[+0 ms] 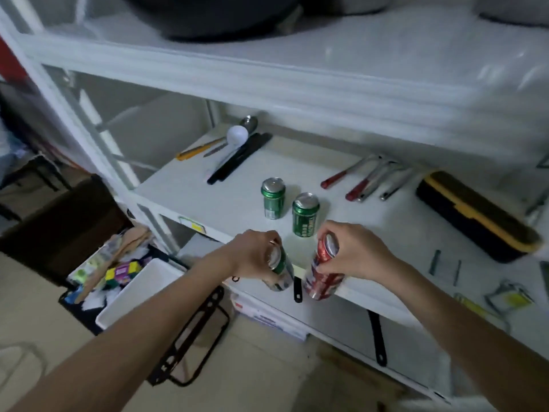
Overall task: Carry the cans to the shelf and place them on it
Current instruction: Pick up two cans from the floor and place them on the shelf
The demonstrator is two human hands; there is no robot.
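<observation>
Nothing could be read: the green can [305, 215] just beyond the right hand [355, 251] bore pale lettering, and the red can [322, 273] in that hand bore markings, all too blurred.

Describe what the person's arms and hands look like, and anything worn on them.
Both forearms are bare, with no sleeves in view. The left hand has a thin dark band at its wrist. The right hand shows no glove, watch or band. Rings cannot be made out.
</observation>
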